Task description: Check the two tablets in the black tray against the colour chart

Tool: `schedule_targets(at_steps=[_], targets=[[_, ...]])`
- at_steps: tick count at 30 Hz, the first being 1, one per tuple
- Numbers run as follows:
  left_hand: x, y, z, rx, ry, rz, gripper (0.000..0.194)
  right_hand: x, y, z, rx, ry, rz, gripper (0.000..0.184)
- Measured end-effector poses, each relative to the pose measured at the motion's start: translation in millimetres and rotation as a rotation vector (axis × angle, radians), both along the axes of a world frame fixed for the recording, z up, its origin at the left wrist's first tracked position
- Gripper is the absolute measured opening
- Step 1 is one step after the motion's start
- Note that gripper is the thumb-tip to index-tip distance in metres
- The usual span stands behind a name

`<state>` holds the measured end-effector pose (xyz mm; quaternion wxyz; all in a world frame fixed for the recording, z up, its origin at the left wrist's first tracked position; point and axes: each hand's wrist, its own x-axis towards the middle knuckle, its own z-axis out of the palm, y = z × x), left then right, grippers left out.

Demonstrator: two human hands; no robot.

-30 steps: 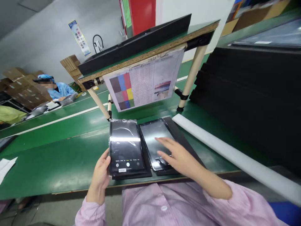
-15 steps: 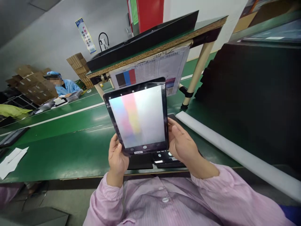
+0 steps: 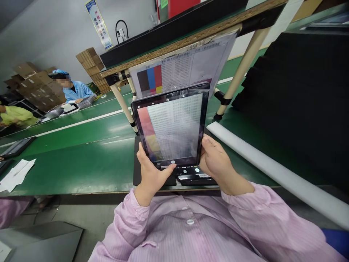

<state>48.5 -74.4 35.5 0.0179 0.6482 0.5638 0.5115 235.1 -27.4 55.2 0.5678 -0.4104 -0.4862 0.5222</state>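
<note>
Up in the air above the green table (image 3: 81, 160), the flat black tablet with the lit screen (image 3: 171, 125) stands almost straight, its back facing the paper chart with coloured blocks (image 3: 180, 67), so the chart shows on the screen. Both hands are clamped on its bottom corners, the left hand (image 3: 149, 174) with its thumb by the round button and the right hand (image 3: 216, 162) steadying the other side. Under it, another black tablet (image 3: 195, 174) lies flat on the table.

Raised tablet (image 3: 171, 127) before chart (image 3: 181, 67), second tablet (image 3: 195, 174) on bench (image 3: 81, 160) beneath
</note>
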Motion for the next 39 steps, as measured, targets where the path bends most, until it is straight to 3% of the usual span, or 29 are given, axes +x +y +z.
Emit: schedule_targets(at_steps=[9, 14, 17, 21, 25, 28, 31, 35, 39], targets=[[0.8, 0.7, -3.2, -0.024, 0.007, 0.045, 0.129, -2.9, -1.1, 2.1, -0.024, 0.131, 0.003, 0.068], [-0.1, 0.8, -5.8, -0.025, -0.045, 0.016, 0.127, -2.2, -0.7, -1.4, -0.010, 0.100, 0.003, 0.066], [-10.3, 3.0, -4.7, -0.048, -0.287, -0.141, 0.105, -0.3, -1.2, -6.4, -0.004, 0.100, 0.021, 0.067], [-29.0, 5.4, 3.5, -0.271, -0.933, -0.342, 0.066, 7.2, -7.3, -1.9, 0.043, 0.070, 0.102, 0.071], [-30.5, 3.1, 6.7, -0.412, -1.275, -0.382, 0.067, 18.6, -13.6, 26.7, 0.275, -0.186, 0.112, 0.069], [-22.6, -0.6, 2.4, -0.427, -1.326, -0.426, 0.067, 26.6, -11.5, 51.2, 0.469, -0.375, 0.096, 0.072], [-19.1, -4.4, -3.7, -0.439, -1.296, -0.468, 0.063, 31.4, -6.6, 63.4, 0.599, -0.515, 0.058, 0.072], [-22.4, -11.6, -8.7, -0.443, -1.263, -0.436, 0.063, 30.7, -2.0, 58.0, 0.632, -0.638, -0.017, 0.070], [-25.1, -22.7, -3.4, -0.444, -1.300, -0.312, 0.065, 31.8, 4.8, 43.0, 0.515, -0.639, 0.048, 0.073]])
